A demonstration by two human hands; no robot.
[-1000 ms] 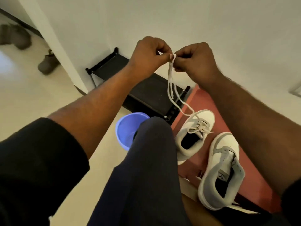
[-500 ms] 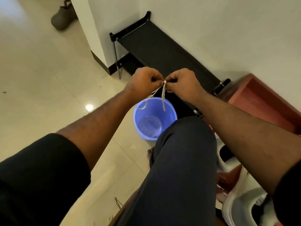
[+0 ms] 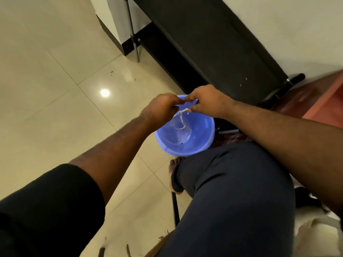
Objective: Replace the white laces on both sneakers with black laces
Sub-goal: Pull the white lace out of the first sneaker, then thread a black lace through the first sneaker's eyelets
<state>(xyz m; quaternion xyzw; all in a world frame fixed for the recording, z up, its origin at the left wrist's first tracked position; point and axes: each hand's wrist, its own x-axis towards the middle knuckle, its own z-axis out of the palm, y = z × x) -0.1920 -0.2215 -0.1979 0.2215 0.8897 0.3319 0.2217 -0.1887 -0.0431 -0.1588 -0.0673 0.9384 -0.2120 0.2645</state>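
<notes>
Over the cream tiled floor (image 3: 55,75), at left, left hand (image 3: 163,108) with fingers curled, pinching one end of the white lace (image 3: 182,117). Just beside, right hand (image 3: 207,102) pinching the other end, both held above the blue plastic basin (image 3: 202,140), the lace's loose loop dangling into its bowl. Behind, a black shoe rack (image 3: 213,45) against the wall. Lower right, under the right forearm, part of a white sneaker (image 3: 315,234), largely hidden.

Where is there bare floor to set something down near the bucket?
The cream tiled floor left of the blue plastic bucket is bare up to the black metal rack. Right of the bucket is crowded: rack, knee, red ledge.
</notes>
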